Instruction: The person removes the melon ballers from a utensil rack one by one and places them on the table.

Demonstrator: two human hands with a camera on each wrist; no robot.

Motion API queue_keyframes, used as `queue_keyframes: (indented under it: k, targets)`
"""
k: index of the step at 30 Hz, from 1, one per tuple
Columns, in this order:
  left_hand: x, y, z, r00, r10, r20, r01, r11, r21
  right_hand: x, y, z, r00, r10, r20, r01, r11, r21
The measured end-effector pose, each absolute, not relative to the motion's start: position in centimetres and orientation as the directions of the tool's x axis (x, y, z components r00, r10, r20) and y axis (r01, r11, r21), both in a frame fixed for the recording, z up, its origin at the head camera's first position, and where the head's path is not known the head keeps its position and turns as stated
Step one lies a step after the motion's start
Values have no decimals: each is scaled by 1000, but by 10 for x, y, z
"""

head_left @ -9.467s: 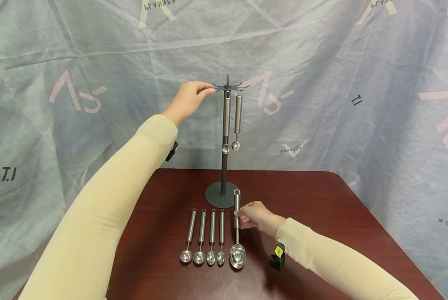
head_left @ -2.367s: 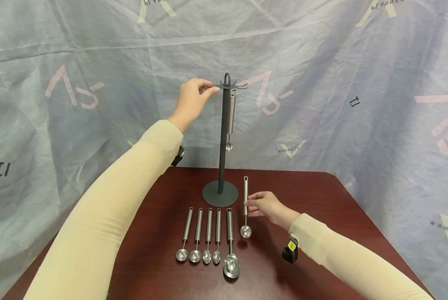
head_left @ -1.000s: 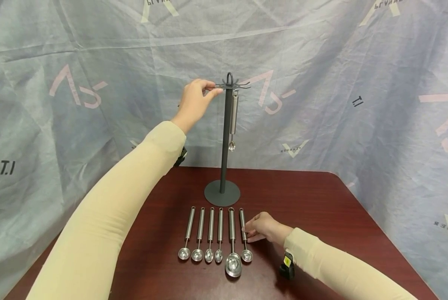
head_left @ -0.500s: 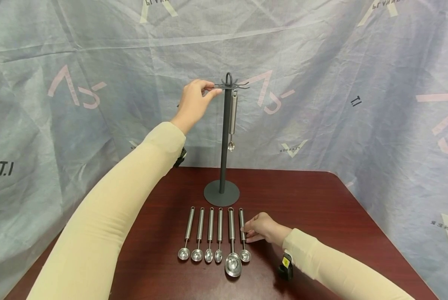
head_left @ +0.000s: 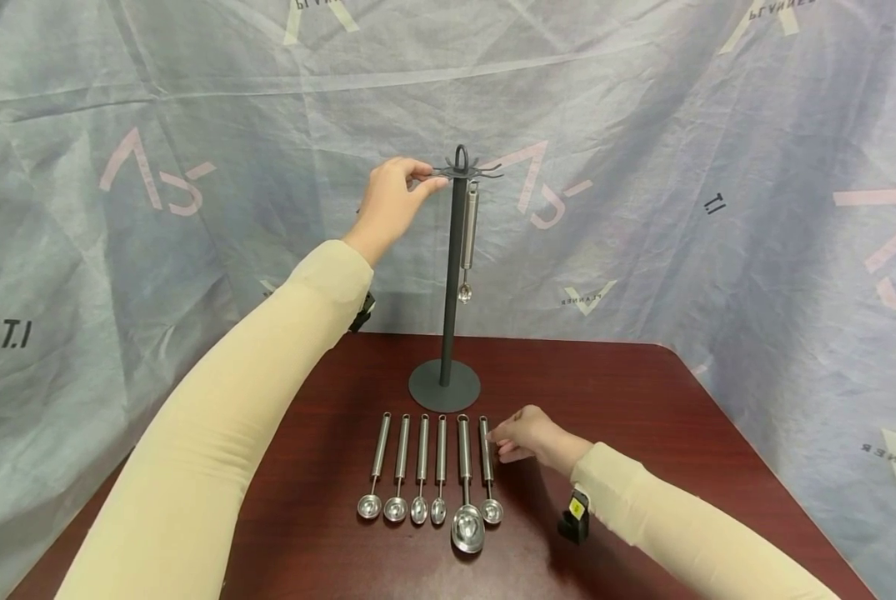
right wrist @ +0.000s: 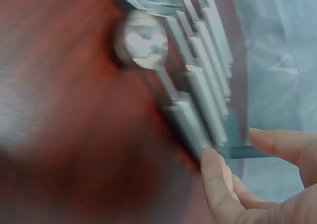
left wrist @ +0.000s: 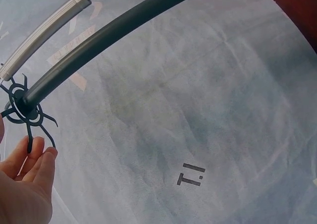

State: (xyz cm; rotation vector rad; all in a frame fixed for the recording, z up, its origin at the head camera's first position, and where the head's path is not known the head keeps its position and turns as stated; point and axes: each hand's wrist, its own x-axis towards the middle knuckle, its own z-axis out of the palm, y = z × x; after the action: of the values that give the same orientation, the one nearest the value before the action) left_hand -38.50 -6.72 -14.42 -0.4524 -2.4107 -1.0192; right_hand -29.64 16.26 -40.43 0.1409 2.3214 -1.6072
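Observation:
My left hand point(head_left: 391, 200) pinches a hook at the top of a dark utensil stand point(head_left: 453, 275), its fingertips on the hook ends in the left wrist view. One small steel scoop point(head_left: 471, 229) hangs from the stand. Below, a row of steel scoops lies on the table, handles pointing toward the stand. The rightmost is a small round scoop point(head_left: 492, 511), beside a larger oval scoop point(head_left: 468, 528). My right hand point(head_left: 533, 435) is at that small scoop's handle. In the right wrist view, thumb and fingers point(right wrist: 213, 177) are spread apart, not closed around the blurred handle.
Several other small scoops point(head_left: 395, 509) continue the row to the left. The stand's round base point(head_left: 425, 387) sits behind the handles. A grey printed cloth point(head_left: 680, 208) hangs beyond the far edge of the dark red table point(head_left: 605, 383).
Earlier, a large scoop and then a small one were set at the row's right end; one scoop now hangs where two did. My right fingers have slid up and loosened from the small scoop.

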Motion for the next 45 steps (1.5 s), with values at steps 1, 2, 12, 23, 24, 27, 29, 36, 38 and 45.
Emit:
queue_keyframes:
  k: [1,2,12,23,24,27,29,36,38,45]
  targets:
    - [-385,-67,-144,-832,112,544,467,671,576,-299,163,-400,-948,-106,-299,244,357,-902]
    - [-384,-68,-143,-834,111,540,463,675,575,-301,163,-395,-950,-118,-289,232,352,-906]
    - [-380,-66,-137,-846,91,526,427,707,564,-328,161,-347,-960,-212,-184,155,143,-977]
    - [-375,-59,-136,-850,50,524,388,733,559,-346,149,-265,-992,-117,-39,41,-19,-999]
    - [-374,-59,-137,-850,44,525,384,734,560,-348,147,-258,-994,-110,-16,19,-26,-999]
    - [-371,-57,-139,-845,26,533,375,740,558,-354,139,-239,-994,-87,60,-58,-28,-998]
    - [-370,-56,-140,-841,17,540,371,745,555,-359,134,-230,-990,-82,116,-115,-22,-993]
    - [-369,-52,-140,-839,7,545,363,753,549,-373,117,-210,-968,-72,242,-244,20,-970]
    - [-369,-51,-141,-839,11,545,364,756,545,-374,114,-208,-967,-55,247,-250,51,-967]
    - [-368,-50,-141,-840,16,543,362,761,538,-370,111,-206,-969,6,246,-245,48,-968]
